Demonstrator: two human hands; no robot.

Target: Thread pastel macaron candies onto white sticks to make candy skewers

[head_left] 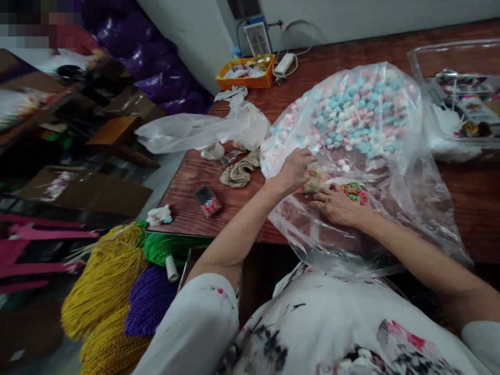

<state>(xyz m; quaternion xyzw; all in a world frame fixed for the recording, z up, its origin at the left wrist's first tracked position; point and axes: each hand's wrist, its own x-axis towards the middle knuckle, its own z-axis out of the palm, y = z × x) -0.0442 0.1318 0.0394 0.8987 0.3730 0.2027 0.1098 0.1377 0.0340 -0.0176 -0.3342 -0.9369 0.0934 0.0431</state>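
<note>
A large clear plastic bag point(429, 192) lies across the table, its far part full of pink, blue and white pieces point(351, 112). On the near part of the bag my left hand point(295, 169) bends its fingers over a small packet of green, red and orange pieces point(312, 181). My right hand point(338, 205) rests with curled fingers at the packet's near right side. Beyond its knuckles sits a cluster of green, red and orange pieces point(354, 192). Blur and the hands themselves hide exactly what the fingertips grip.
On the red-brown table point(183, 192) are a crumpled cloth point(238, 174), thin white plastic point(195, 130) and an orange tray point(244, 78). A clear plastic box point(461, 52) stands at the right. Yellow bundles point(105, 276) and a purple bundle point(150, 302) lie below the left edge.
</note>
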